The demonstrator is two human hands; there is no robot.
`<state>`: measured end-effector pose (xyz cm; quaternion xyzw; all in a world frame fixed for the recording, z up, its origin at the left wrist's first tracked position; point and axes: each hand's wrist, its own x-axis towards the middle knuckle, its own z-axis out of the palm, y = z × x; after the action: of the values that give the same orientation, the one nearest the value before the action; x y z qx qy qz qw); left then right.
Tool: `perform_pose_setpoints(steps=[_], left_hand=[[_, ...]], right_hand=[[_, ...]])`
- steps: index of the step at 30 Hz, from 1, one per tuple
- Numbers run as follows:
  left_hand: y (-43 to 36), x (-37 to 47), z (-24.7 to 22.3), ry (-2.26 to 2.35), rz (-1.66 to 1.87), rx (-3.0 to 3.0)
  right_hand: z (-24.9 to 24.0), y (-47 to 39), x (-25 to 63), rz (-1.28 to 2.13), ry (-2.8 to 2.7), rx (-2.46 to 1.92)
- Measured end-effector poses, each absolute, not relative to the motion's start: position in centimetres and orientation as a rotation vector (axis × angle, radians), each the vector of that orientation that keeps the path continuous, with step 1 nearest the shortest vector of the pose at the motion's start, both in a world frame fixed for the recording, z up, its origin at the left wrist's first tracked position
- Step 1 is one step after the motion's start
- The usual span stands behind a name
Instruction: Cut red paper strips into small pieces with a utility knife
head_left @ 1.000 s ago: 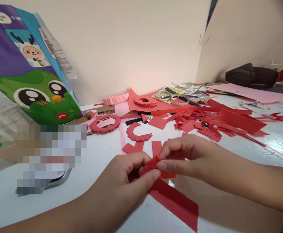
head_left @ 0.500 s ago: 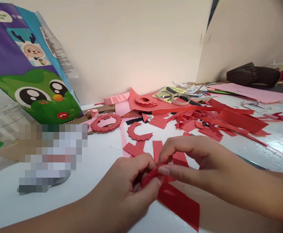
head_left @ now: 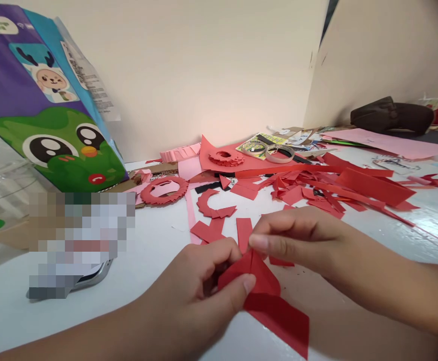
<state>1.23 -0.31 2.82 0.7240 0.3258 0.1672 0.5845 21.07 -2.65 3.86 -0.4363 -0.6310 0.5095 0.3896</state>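
Observation:
A small folded red paper (head_left: 262, 276) with a pointed top is between my hands, low in the middle of the head view. My left hand (head_left: 211, 286) grips its left side, thumb lying on the front face. My right hand (head_left: 297, 240) pinches the top point between thumb and fingertips. Just below the folded piece lies a flat red paper strip (head_left: 282, 321). Beyond my hands rest a curved chain of folded red pieces (head_left: 211, 205) and a red paper ring (head_left: 164, 191).
A purple and green owl bag (head_left: 53, 135) stands at the left, with a phone (head_left: 94, 276), partly blurred out, before it. Red scraps (head_left: 316, 185), tape rolls (head_left: 279, 154) and a pink sheet (head_left: 392, 142) lie towards the wall. A dark object (head_left: 392, 116) sits at the back right.
My right hand has moved slightly up, from the paper's front to its top point. The red paper between my hands now shows a wider, triangular face.

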Motion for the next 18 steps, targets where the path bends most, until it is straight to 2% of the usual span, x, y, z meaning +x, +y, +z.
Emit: perform_pose_setpoints(steps=[9, 18], left_hand=[[-0.36, 1.32, 2.62, 0.832, 0.43, 1.638], [-0.26, 1.45, 3.17, 0.842, 0.447, 1.692]], right_hand=[[3.7, -2.57, 21.33, 1.136, -1.775, -1.143], [3.67, -2.51, 21.16, 1.237, -1.699, -1.064]])
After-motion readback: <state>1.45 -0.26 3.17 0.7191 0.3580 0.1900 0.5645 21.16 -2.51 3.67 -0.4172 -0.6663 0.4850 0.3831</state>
